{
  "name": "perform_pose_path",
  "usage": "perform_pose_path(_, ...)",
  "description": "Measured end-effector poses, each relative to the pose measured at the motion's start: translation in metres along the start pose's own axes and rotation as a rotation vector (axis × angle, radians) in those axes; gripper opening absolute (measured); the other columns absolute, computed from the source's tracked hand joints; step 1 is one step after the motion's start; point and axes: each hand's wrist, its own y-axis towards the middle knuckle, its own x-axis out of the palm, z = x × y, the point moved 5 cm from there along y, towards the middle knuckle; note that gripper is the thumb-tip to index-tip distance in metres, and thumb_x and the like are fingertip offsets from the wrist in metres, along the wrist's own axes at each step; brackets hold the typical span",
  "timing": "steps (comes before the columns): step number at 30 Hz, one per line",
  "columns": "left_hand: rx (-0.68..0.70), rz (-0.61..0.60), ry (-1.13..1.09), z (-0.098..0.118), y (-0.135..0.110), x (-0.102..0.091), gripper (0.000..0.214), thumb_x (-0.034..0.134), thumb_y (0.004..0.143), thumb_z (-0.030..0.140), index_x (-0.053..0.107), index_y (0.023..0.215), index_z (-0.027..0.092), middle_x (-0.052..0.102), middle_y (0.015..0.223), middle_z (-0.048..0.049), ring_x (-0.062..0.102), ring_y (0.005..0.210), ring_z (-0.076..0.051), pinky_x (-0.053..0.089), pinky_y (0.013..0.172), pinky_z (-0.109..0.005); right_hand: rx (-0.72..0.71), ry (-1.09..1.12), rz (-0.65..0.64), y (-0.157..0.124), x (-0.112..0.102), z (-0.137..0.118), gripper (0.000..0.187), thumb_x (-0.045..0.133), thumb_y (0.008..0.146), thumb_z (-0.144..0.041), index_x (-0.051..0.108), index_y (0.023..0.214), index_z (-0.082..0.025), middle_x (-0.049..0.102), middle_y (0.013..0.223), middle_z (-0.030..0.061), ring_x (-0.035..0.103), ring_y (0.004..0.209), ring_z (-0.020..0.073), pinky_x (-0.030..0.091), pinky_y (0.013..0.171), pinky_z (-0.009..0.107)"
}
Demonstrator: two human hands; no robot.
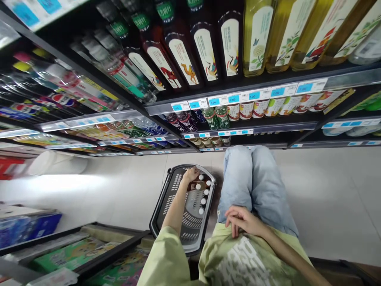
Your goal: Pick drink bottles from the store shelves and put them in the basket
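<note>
My left hand point(191, 174) reaches down into a dark grey shopping basket point(162, 212) on the floor to my left. Its fingers are curled at the far end, beside several white-capped bottles point(203, 201) standing along the basket's right side. A brownish bottle body shows just below the hand; what the fingers close on is hidden. Across my lap lies my right hand point(242, 221), loosely open, with fingers apart over the top of my jeans point(238, 182) and nothing in it.
A shelf unit ahead carries dark tea bottles point(181, 59), yellow drink bottles point(258, 39) and cans point(246, 110). Price labels point(233, 98) line its edges. Behind me on the left is a low rack with green packs point(68, 252). A white bucket-like container point(56, 163) lies further left.
</note>
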Motion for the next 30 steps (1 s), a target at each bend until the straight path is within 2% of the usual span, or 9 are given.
perform_pose_path(3, 0.066, 0.136, -0.016, 0.024, 0.003, -0.038, 0.033, 0.059, 0.095, 0.024, 0.070, 0.126, 0.020, 0.080, 0.112, -0.0105, 0.074, 0.113, -0.026, 0.056, 0.102, -0.033, -0.021, 0.007, -0.012, 0.003, 0.001, 0.003, 0.052, 0.068, 0.097, -0.068, 0.056, 0.112, -0.020, 0.077, 0.094, 0.0046, 0.074, 0.057, 0.0151, 0.053, 0.049, 0.022)
perform_pose_path(5, 0.119, 0.237, -0.030, 0.042, 0.007, -0.069, 0.039, 0.054, 0.098, 0.021, 0.066, 0.134, 0.018, 0.076, 0.128, -0.0130, 0.070, 0.123, -0.025, 0.052, 0.111, -0.035, -0.031, 0.013, -0.012, 0.004, 0.001, 0.005, 0.053, 0.069, 0.095, -0.069, 0.057, 0.111, -0.020, 0.077, 0.093, 0.0045, 0.075, 0.057, 0.0156, 0.053, 0.048, 0.022)
perform_pose_path(8, 0.248, 0.444, -0.046, 0.072, 0.013, -0.129, 0.051, 0.052, 0.097, 0.018, 0.056, 0.148, 0.015, 0.061, 0.152, -0.0175, 0.054, 0.146, -0.028, 0.041, 0.126, -0.042, -0.029, 0.006, -0.009, 0.004, 0.002, 0.005, 0.052, 0.071, 0.094, -0.068, 0.059, 0.110, -0.019, 0.077, 0.093, 0.0045, 0.075, 0.057, 0.0157, 0.053, 0.049, 0.022)
perform_pose_path(11, 0.450, 0.689, -0.027, 0.108, 0.017, -0.193, 0.060, 0.055, 0.093, 0.017, 0.051, 0.153, 0.010, 0.050, 0.162, -0.0218, 0.044, 0.154, -0.034, 0.037, 0.131, -0.051, -0.022, -0.001, -0.008, 0.004, 0.003, 0.004, 0.052, 0.071, 0.093, -0.067, 0.060, 0.111, -0.019, 0.076, 0.093, 0.0044, 0.075, 0.058, 0.0158, 0.054, 0.051, 0.023)
perform_pose_path(13, 0.502, 0.750, 0.032, 0.130, 0.024, -0.227, 0.061, 0.054, 0.093, 0.017, 0.049, 0.153, 0.006, 0.050, 0.161, -0.0240, 0.043, 0.155, -0.036, 0.034, 0.132, -0.053, -0.018, -0.003, -0.010, 0.004, 0.004, 0.005, 0.051, 0.072, 0.093, -0.066, 0.060, 0.111, -0.020, 0.077, 0.094, 0.0043, 0.075, 0.058, 0.0165, 0.055, 0.052, 0.025)
perform_pose_path(15, 0.455, 0.734, 0.120, 0.148, 0.034, -0.253, 0.057, 0.052, 0.094, 0.016, 0.052, 0.150, 0.004, 0.057, 0.154, -0.0260, 0.048, 0.151, -0.038, 0.034, 0.131, -0.054, -0.017, 0.000, -0.010, 0.006, 0.004, 0.007, 0.048, 0.071, 0.093, -0.065, 0.059, 0.110, -0.021, 0.077, 0.094, 0.0039, 0.075, 0.058, 0.0172, 0.055, 0.052, 0.025)
perform_pose_path(20, 0.216, 0.611, 0.268, 0.167, 0.061, -0.290, 0.050, 0.049, 0.096, 0.019, 0.064, 0.140, 0.002, 0.067, 0.142, -0.0275, 0.061, 0.139, -0.039, 0.043, 0.123, -0.048, -0.018, 0.054, -0.031, 0.012, 0.001, 0.017, 0.043, 0.072, 0.092, -0.063, 0.059, 0.109, -0.026, 0.078, 0.094, 0.0023, 0.075, 0.058, 0.0179, 0.054, 0.051, 0.026)
perform_pose_path(26, 0.185, 0.557, 0.267, 0.171, 0.091, -0.310, 0.051, 0.051, 0.095, 0.021, 0.069, 0.142, 0.018, 0.075, 0.136, -0.0151, 0.061, 0.141, -0.034, 0.042, 0.124, -0.046, 0.010, 0.105, -0.034, 0.015, -0.004, 0.021, 0.036, 0.073, 0.093, -0.058, 0.062, 0.109, -0.028, 0.079, 0.094, 0.0011, 0.076, 0.059, 0.0180, 0.055, 0.053, 0.026)
perform_pose_path(30, 0.174, 0.530, 0.257, 0.167, 0.104, -0.310, 0.052, 0.051, 0.094, 0.023, 0.069, 0.143, 0.019, 0.074, 0.139, -0.0125, 0.058, 0.144, -0.033, 0.041, 0.125, -0.045, 0.006, 0.115, -0.039, 0.014, -0.003, 0.020, 0.033, 0.073, 0.094, -0.055, 0.063, 0.110, -0.028, 0.080, 0.095, 0.0015, 0.077, 0.061, 0.0178, 0.056, 0.054, 0.026)
